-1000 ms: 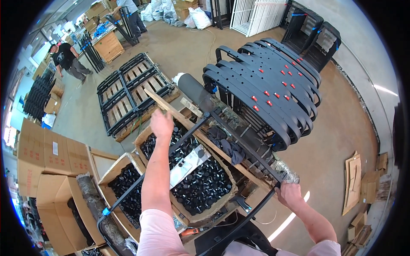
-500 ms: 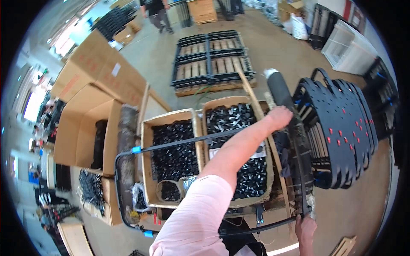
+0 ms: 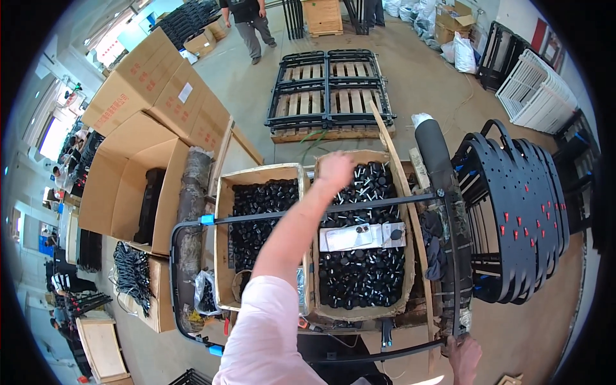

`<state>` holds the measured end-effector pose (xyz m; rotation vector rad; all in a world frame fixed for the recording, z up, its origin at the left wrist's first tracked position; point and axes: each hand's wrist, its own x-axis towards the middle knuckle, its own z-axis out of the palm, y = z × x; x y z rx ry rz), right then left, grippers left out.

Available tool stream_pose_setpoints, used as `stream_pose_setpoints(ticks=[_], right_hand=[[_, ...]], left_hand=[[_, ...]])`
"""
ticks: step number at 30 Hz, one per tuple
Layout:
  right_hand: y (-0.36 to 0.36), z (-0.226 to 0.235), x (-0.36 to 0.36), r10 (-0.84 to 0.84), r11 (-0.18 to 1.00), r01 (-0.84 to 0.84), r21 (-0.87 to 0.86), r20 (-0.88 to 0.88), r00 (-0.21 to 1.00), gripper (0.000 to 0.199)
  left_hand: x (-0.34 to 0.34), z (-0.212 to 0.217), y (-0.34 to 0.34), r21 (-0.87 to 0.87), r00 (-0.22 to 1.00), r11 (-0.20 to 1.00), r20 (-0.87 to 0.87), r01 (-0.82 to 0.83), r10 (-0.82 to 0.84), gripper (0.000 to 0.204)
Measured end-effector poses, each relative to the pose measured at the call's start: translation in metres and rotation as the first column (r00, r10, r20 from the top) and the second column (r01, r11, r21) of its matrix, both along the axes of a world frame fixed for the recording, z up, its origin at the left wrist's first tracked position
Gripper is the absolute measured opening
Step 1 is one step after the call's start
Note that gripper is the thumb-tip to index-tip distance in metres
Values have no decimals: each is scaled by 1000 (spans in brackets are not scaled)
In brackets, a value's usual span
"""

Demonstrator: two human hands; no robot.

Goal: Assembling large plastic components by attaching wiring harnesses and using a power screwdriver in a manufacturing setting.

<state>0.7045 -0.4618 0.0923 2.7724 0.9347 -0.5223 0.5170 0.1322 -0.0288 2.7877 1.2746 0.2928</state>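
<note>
The right hand [image 3: 464, 358] is grasping the black tubular frame [image 3: 372, 203] at its near right corner, over two fastener-filled cartons [image 3: 364, 314]. The left hand [image 3: 336, 169] is blurring, finger state indeterminable. One-sided holding is risking slippage.

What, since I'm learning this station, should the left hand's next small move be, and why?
Perhaps lower the left hand to take a bolt: it is over the far end of the right box, where bolts lie loose, and the right hand holds the near right corner of the frame. Blur hides whether the left holds one.
</note>
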Motion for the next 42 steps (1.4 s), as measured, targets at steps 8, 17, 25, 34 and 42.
stream_pose_setpoints(ticks=[8,17,25,34,42], right_hand=[[74,8,-21,188,971,-158,178,-161,969,34],[127,2,-43,320,947,-304,102,-246,915,35],[155,3,-49,358,934,-334,129,-299,885,35],[155,2,-48,331,935,-273,226,-279,902,31],[276,-24,-55,425,774,-259,578,-170,889,26]], left_hand=[[-56,-81,32,66,729,940,-651,335,-214,34],[-32,-87,41,-28,685,920,-658,392,-312,29],[-39,-106,46,-5,742,949,-623,314,-249,32],[-53,-62,37,-27,901,944,-290,328,-321,23],[-74,-31,5,-795,732,578,503,184,460,21]])
